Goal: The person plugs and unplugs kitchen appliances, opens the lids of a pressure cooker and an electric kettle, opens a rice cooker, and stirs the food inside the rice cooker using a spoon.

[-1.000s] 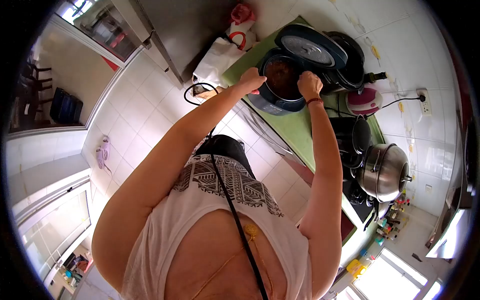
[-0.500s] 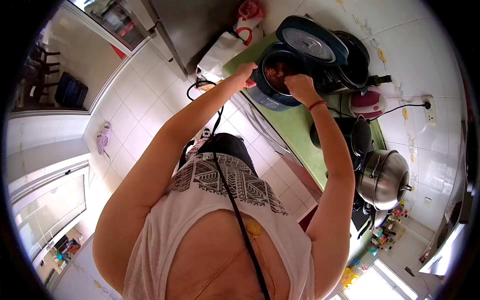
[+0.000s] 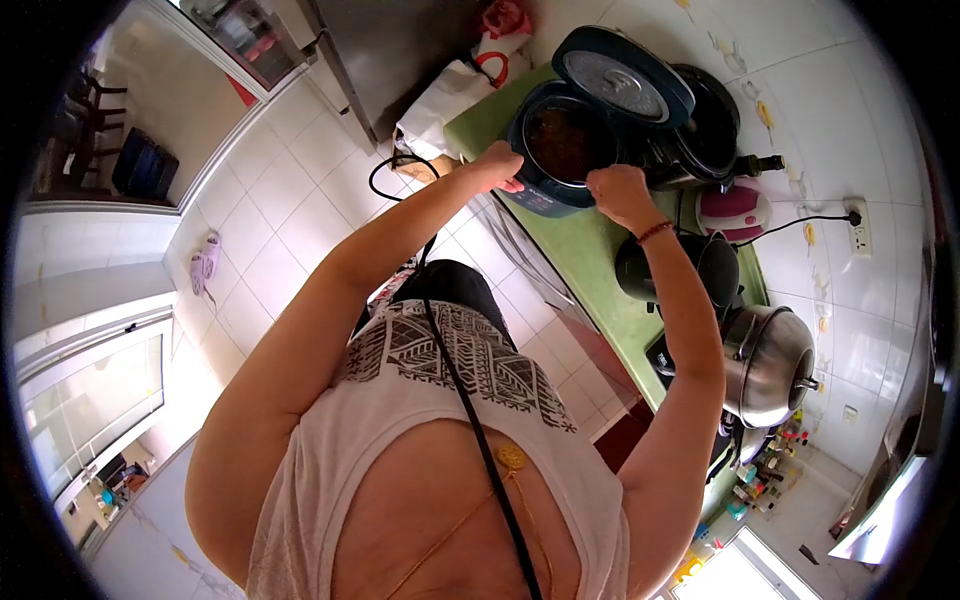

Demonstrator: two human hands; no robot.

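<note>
A dark blue cooker (image 3: 545, 199) stands on the green counter with its lid (image 3: 622, 78) raised. Brown food (image 3: 567, 142) lies in the inner pot. My left hand (image 3: 497, 167) is closed at the cooker's left rim; whatever its fingers pinch is too small to make out. On the right side of the rim is my right hand (image 3: 622, 194), its fingers closed together, and what they hold, if anything, is hidden.
A black pan (image 3: 708, 125) lies behind the cooker, beside a pink and white appliance (image 3: 735, 212). Nearer along the green counter (image 3: 585, 262) are a black pot (image 3: 712, 268) and a domed steel pot (image 3: 775, 366). A white bag (image 3: 445, 108) is at the far left end.
My right hand reached in over the food and has now drawn back to the right rim. My left hand stays at the left rim. The view has shifted slightly.
</note>
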